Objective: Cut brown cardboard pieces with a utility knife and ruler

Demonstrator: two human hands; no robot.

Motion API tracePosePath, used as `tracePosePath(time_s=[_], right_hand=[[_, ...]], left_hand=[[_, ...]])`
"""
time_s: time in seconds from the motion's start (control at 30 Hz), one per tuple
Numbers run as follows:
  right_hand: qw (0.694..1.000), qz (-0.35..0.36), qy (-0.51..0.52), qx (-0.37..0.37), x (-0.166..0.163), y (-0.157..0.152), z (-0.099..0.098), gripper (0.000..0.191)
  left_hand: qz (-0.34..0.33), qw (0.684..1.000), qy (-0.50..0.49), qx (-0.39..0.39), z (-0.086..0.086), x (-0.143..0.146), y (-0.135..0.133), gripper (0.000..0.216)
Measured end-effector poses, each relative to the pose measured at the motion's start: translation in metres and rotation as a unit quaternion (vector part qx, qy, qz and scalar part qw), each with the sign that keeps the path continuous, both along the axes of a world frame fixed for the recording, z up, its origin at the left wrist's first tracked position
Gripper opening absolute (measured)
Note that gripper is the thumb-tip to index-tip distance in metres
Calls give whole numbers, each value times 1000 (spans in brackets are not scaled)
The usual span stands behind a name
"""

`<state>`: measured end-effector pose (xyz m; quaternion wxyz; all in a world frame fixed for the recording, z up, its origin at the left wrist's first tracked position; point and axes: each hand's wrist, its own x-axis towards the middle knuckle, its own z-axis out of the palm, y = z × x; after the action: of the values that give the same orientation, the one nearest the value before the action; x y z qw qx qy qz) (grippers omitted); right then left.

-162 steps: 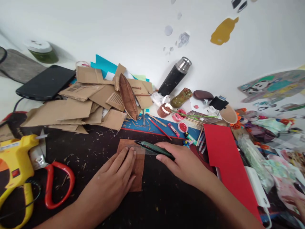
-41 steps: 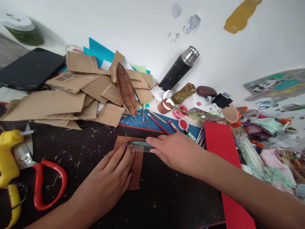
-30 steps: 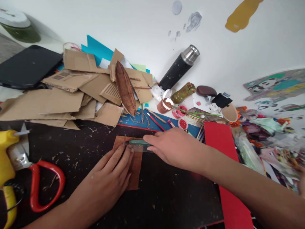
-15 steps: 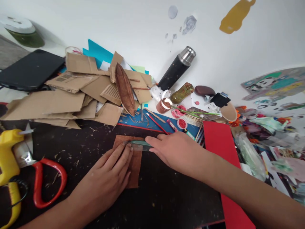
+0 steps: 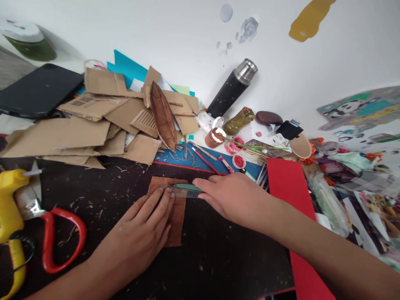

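Head view, centre frame: left hand (image 5: 142, 233) lies flat, fingers straight, gripping nothing, pinning the brown sheet (image 5: 178, 216) to the dark table (image 5: 218, 258). Right hand (image 5: 233, 198) is closed round a green cutter (image 5: 187, 187) at the sheet's top edge. Risk: the cutter skids into the left fingertips (image 5: 170, 194) just beside it.

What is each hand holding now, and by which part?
The right hand holds a slim green tool by its rear end. The left hand holds nothing; it lies flat on a brown square sheet.
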<state>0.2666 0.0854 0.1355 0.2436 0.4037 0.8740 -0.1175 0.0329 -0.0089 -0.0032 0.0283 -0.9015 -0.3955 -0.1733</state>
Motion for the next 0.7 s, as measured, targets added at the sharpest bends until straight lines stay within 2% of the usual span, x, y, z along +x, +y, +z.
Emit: tracePosePath(time_s=[0.27,0.53,0.7], right_hand=[[1000,26,-10,7,-1,-1,-1,33],[1000,17,20,2,-3,4,-2,25],[1000,21,-2,-14,-7,11,1,22]], left_hand=[[-2,1000,-4,-4,1,1,1,57],[-1,1000,3,1,1,1,3,56],[-6,1000,7,-2,1,0,1,52]])
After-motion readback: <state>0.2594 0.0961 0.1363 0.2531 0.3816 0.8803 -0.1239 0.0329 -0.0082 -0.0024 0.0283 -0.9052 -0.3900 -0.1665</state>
